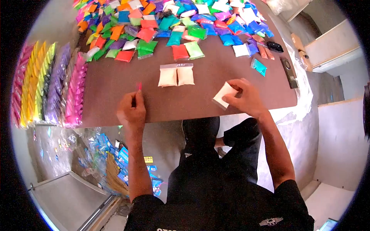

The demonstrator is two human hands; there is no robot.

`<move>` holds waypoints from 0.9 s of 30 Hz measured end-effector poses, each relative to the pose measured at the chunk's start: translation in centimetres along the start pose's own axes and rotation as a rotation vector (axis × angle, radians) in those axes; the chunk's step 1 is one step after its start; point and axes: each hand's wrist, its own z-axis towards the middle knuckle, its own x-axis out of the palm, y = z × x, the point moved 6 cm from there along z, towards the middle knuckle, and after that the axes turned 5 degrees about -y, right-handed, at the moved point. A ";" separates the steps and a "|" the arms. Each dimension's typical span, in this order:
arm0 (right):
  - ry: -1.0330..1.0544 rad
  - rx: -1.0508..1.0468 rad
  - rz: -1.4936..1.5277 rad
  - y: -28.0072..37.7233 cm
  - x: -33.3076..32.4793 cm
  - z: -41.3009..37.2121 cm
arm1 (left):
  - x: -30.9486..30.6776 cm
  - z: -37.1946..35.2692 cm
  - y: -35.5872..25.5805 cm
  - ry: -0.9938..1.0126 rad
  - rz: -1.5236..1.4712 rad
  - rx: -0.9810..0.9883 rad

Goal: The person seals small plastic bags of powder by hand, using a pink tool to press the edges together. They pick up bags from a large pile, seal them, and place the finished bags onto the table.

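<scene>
White flat plastic pouch (223, 95) sits tilted in the right hand (246, 99), pinched at one edge between thumb and fingertips and lifted just off the near right part of the brown table (115, 81), probably so that its face can be turned freely. The left hand (132, 109) rests its heel near the table's front edge, fingers closed around a small pink sliver (139, 86) that pokes upward; it is too small to tell what it is. Between the hands and a little farther out, two cream powder-filled zip pouches (177, 75) lie flat side by side, touching, apart from the rest, as though set aside as a pair. Beyond them a loose heap of many-coloured pouches (169, 23) covers the far half of the table, with a bare strip in front of it. Along the left edge stand tight rows of pink, purple and yellow pouches (50, 84). To the right, a teal pouch (259, 66) and two black oblong devices (289, 72) lie near the edge, not in the way of either hand.
</scene>
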 end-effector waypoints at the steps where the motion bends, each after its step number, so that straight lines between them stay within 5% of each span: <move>1: 0.047 0.054 -0.002 -0.5 0.1 0.2 | 0.1 0.0 -0.6 -0.015 0.023 0.108; 5: -0.175 -0.012 0.424 -2.1 0.6 1.1 | 0.1 -0.3 -0.7 -0.035 0.056 0.119; 8: -0.441 -0.237 0.283 2.7 -0.4 1.5 | 0.2 -0.3 -0.5 -0.046 0.046 0.098; 12: -0.536 -0.404 0.032 7.3 1.7 2.4 | 0.1 -0.2 -0.5 -0.062 0.047 0.102; 27: -0.466 -0.593 -0.063 9.1 8.1 3.1 | -0.2 -0.2 -0.5 -0.074 0.047 0.114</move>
